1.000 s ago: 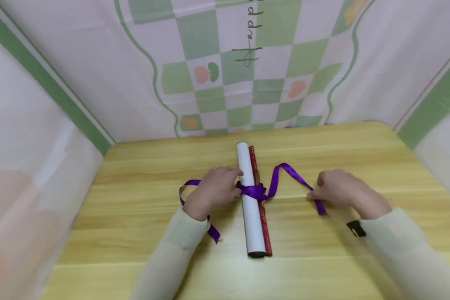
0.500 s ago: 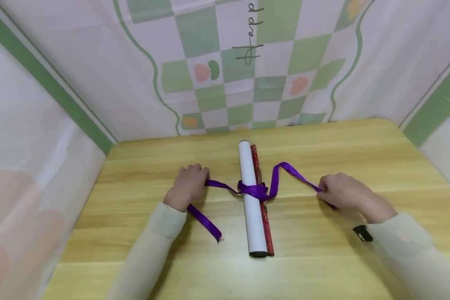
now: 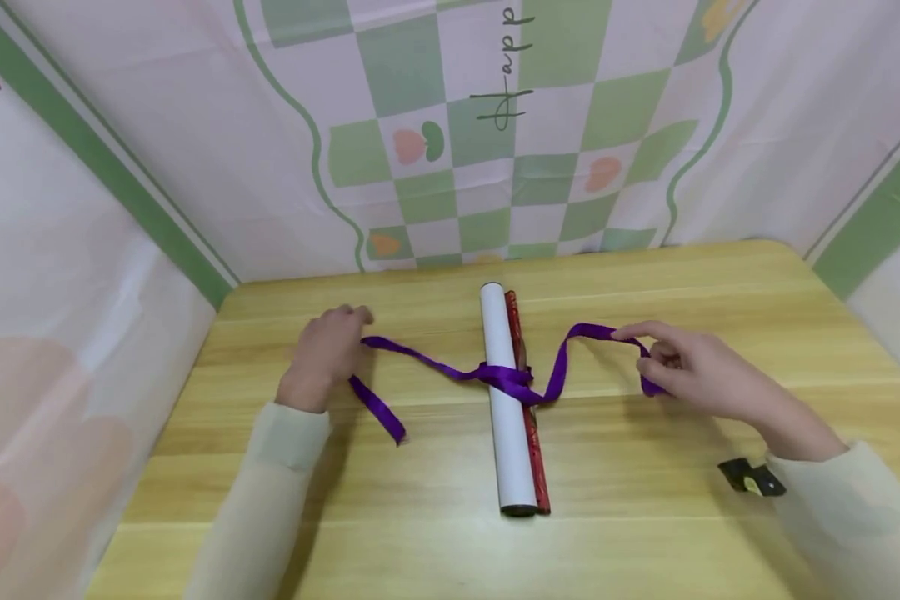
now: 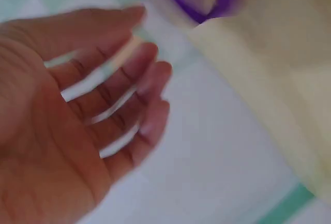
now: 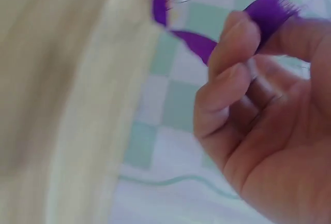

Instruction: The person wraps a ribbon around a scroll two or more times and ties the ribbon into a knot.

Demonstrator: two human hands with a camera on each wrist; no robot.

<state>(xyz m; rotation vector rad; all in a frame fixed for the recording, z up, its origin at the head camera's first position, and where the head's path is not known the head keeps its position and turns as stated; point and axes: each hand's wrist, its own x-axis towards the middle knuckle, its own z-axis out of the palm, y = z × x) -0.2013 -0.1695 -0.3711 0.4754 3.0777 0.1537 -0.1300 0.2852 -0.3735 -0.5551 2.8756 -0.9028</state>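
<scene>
A white rolled tube [image 3: 512,450] with a dark end lies on the table, a thin red patterned strip [image 3: 538,467] along its right side. Round their middle a purple ribbon [image 3: 504,379] is wrapped, its two tails running out left and right. My right hand [image 3: 693,371] pinches the right tail near its frayed end [image 5: 271,14], index finger reaching along it. My left hand [image 3: 326,346] hovers by the left tail with loosely bent fingers. In the left wrist view the palm holds nothing, and the ribbon [image 4: 199,12] shows apart from the fingertips.
The wood-grain table [image 3: 420,550] ends at a cloth backdrop [image 3: 487,192] with green checks. More cloth hangs at both sides. A black strap piece [image 3: 750,479] shows at the right sleeve.
My left hand has moved left from the tube, drawing the left ribbon tail out, and its fingers have loosened. My right hand has stayed on the right tail, moving slightly right with its index finger extended.
</scene>
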